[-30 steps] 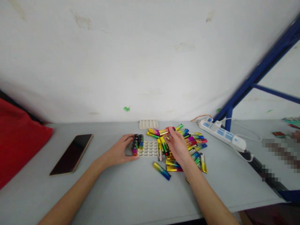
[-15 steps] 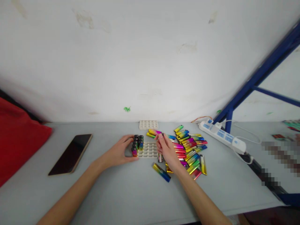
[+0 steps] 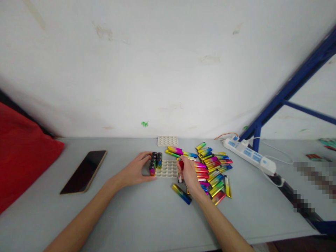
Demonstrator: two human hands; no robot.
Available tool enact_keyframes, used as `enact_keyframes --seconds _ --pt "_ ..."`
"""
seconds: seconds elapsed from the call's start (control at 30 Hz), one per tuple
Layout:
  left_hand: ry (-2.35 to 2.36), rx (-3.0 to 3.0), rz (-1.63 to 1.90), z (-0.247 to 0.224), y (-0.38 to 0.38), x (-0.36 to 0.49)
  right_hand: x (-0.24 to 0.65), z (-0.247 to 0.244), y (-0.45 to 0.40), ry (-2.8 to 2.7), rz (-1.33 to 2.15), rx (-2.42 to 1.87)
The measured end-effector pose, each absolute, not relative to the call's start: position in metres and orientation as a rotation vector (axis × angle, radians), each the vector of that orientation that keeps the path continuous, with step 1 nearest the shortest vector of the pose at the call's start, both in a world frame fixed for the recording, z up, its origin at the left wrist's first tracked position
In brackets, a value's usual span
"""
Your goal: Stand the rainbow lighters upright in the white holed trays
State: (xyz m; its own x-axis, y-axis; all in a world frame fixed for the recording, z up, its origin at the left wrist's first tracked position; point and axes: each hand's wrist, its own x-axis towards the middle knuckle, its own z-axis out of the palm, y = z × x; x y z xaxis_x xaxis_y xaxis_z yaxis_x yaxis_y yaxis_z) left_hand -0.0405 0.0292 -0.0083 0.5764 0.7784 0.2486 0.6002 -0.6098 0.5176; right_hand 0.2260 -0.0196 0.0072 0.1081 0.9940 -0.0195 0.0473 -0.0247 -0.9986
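A white plastic grid holder [image 3: 167,169] with rows of round sockets lies flat on the table. Several shiny multicoloured cylinders, apparently batteries with black tops [image 3: 152,170], stand upright in its left columns. My left hand [image 3: 136,167] curves around that left side, fingers at the far cells and thumb at the near corner, steadying the holder. Over the holder's right edge, my right hand [image 3: 188,172] pinches a red battery [image 3: 181,163], its dark end up; the fingers hide part of it. Close to the right hand lies a pile of rainbow-foil batteries [image 3: 216,178].
A second white holder [image 3: 167,141] lies near the wall. One loose battery [image 3: 181,194] rests in front. A phone [image 3: 84,172] lies left, beside red fabric [image 3: 26,150]. A power strip [image 3: 249,155] with cables runs along the right, by a blue metal frame [image 3: 283,94].
My right hand has turned and lowered slightly beside the holder, and the red battery in it now shows. My left hand stays at the holder. The view has shifted slightly.
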Motion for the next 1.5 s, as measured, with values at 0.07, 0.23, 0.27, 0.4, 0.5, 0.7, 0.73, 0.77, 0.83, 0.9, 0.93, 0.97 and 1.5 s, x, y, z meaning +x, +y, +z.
enact_keyframes --seconds 0.07,0.23,0.27,0.4,0.5,0.7,0.73,0.77,0.83,0.9,0.93,0.97,1.5 --pt "1.118 2.430 0.651 -0.008 0.029 -0.040 0.224 0.009 -0.020 -1.089 1.170 -1.325" --pt "1.116 2.435 0.649 -0.006 0.026 -0.039 0.221 0.011 -0.025 -1.227 1.125 -1.214" --pt "1.121 2.434 0.651 -0.005 0.026 -0.038 0.221 0.011 -0.026 -1.311 1.076 -1.211" --pt "1.128 2.419 0.659 -0.004 0.024 -0.037 0.220 0.014 -0.030 -1.635 0.728 -1.191" --pt "1.117 2.420 0.664 -0.003 0.024 -0.036 0.220 0.017 -0.032 -1.744 0.603 -1.175" --pt "1.087 2.441 0.696 -0.004 0.025 -0.036 0.220 0.014 -0.031 -1.707 0.696 -1.196" --pt "1.090 2.441 0.696 -0.005 0.025 -0.036 0.220 0.013 -0.030 -1.728 0.715 -1.200" --pt "1.097 2.440 0.693 -0.005 0.026 -0.036 0.221 0.012 -0.030 -1.756 0.724 -1.202" --pt "1.115 2.433 0.678 -0.006 0.026 -0.037 0.222 0.009 -0.030 -1.818 0.712 -1.195" --pt "1.117 2.431 0.660 -0.005 0.026 -0.037 0.223 0.007 -0.030 -1.875 0.670 -1.168" --pt "1.111 2.433 0.658 -0.005 0.025 -0.037 0.223 0.006 -0.031 -1.901 0.649 -1.151" --pt "1.103 2.436 0.661 -0.005 0.026 -0.037 0.223 0.005 -0.031 -1.928 0.633 -1.135" --pt "1.091 2.454 0.668 -0.011 0.031 -0.041 0.255 0.023 -0.021 -2.113 0.291 -1.315"
